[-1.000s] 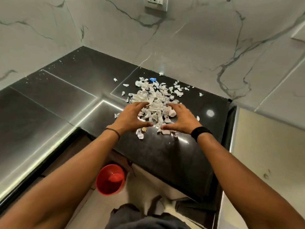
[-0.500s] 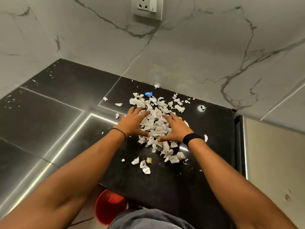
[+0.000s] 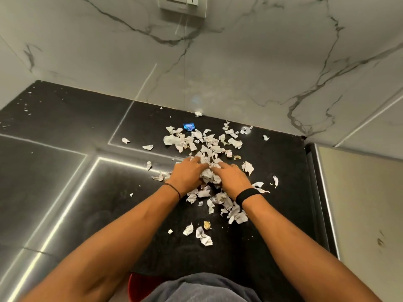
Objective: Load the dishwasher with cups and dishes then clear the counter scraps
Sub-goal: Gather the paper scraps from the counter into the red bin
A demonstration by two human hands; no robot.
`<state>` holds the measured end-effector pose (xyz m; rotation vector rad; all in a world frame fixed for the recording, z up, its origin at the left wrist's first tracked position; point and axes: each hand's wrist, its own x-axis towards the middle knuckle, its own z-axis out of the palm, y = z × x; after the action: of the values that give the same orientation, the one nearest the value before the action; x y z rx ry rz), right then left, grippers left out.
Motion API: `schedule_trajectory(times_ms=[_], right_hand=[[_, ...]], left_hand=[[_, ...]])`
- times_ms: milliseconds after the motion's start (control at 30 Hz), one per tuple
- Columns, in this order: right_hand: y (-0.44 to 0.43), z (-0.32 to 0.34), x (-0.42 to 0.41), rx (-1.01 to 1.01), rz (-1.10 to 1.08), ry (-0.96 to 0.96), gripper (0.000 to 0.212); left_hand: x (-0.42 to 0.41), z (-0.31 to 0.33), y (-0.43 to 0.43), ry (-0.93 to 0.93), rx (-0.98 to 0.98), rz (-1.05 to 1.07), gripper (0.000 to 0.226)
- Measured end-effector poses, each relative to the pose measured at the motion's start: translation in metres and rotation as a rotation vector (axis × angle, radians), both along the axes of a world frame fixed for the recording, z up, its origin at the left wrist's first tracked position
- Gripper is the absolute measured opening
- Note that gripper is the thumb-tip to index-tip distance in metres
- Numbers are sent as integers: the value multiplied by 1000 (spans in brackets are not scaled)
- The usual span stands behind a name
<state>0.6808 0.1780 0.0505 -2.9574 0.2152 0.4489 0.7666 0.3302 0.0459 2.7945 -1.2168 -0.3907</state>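
Observation:
A heap of torn white paper scraps is spread over the black counter, with a small blue foil piece at its far edge. My left hand and my right hand press together in the middle of the heap. A bunch of scraps is squeezed between their palms and curled fingers. More scraps lie loose near my wrists, and a few lie closer to the counter's front edge.
A marble wall with a socket plate stands behind the counter. A red bucket shows below the front edge, mostly hidden by my grey clothing. A beige panel flanks the counter's right end.
My hands have come closer together, bunching scraps between them. The view has shifted forward over the counter, and the red bucket is now mostly hidden.

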Motion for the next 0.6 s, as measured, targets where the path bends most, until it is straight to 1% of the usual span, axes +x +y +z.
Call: schedule_trajectory(times_ms=[67, 167, 200, 300, 333, 400, 500, 600], right_hand=[[1, 5, -4, -6, -4, -51, 53], [-3, 14, 1, -1, -20, -72, 44], [-6, 19, 3, 24, -52, -81, 46], [-18, 34, 5, 122, -162, -151, 62], [-21, 40, 5, 147, -181, -174, 64], [-26, 53, 6, 192, -200, -210, 59], [-29, 74, 8, 275, -215, -280, 43], [-30, 94, 11, 336, -181, -331, 41]], left_hand=[[-5, 1, 1, -52, -81, -26, 39], [0, 8, 1, -98, -114, -36, 28], [4, 12, 1, -100, -122, -30, 29], [13, 26, 4, -102, -160, -3, 37], [16, 30, 6, -94, -182, 11, 39], [20, 38, 9, -81, -232, 42, 41], [22, 57, 12, -76, -291, 83, 43], [13, 77, 17, -112, -336, 143, 41]])
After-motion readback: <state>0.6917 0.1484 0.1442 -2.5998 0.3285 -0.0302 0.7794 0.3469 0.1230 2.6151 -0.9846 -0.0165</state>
